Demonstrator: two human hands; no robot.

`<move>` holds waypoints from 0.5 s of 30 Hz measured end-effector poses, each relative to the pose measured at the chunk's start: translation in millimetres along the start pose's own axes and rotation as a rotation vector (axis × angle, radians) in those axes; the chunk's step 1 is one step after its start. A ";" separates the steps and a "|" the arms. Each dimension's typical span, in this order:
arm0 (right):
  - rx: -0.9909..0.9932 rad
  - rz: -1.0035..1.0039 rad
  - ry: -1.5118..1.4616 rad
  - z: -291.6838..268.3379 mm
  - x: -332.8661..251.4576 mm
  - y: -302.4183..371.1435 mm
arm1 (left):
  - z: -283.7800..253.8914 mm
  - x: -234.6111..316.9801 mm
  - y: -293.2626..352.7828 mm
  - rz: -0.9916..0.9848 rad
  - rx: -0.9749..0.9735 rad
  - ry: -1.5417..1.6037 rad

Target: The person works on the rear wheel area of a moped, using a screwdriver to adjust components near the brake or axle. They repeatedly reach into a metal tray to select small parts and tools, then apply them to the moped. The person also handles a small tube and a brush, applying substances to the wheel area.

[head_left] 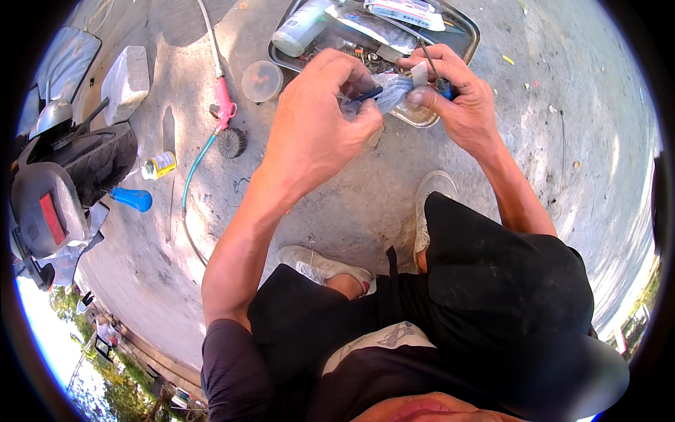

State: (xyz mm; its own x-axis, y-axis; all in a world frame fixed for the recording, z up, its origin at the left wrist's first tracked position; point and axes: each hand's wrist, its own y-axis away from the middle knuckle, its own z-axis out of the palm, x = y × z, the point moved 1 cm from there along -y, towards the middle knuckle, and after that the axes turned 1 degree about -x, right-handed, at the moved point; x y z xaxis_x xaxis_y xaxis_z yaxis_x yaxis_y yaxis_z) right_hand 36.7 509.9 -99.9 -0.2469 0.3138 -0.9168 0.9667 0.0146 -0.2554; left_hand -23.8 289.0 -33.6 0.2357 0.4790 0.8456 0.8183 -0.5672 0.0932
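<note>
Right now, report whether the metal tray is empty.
Not empty: the metal tray holds a white package and small loose parts.

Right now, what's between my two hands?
In the head view, a crumpled clear plastic bag and a slim dark piece lie between your left hand and right hand.

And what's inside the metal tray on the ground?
The metal tray holds a white package and small loose parts; a pale bottle lies at its left rim. The left hand and right hand hide part of the near side, so what lies behind them can't be seen.
</note>
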 end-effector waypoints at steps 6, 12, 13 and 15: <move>-0.175 0.506 -0.418 -5.0 9.4 9.2 | 2.1 -18.6 -0.3 -0.266 0.047 0.503; -0.069 0.460 -0.465 0.5 9.9 9.7 | 6.4 -40.0 0.7 -0.199 0.040 0.466; -0.062 0.472 -0.485 0.4 10.6 9.9 | 8.0 -42.3 1.0 -0.136 0.050 0.441; -0.048 0.496 -0.524 0.1 12.2 10.3 | 10.6 -41.4 -0.3 -0.167 0.088 0.441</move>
State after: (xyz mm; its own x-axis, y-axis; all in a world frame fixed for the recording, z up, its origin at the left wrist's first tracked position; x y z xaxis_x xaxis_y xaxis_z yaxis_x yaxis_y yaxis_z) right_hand 43.6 513.7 -113.8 0.2337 -0.2024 -0.9510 0.9722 0.0341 0.2316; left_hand -28.3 276.4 -74.1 -0.1321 0.2178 0.9670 0.8718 -0.4387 0.2179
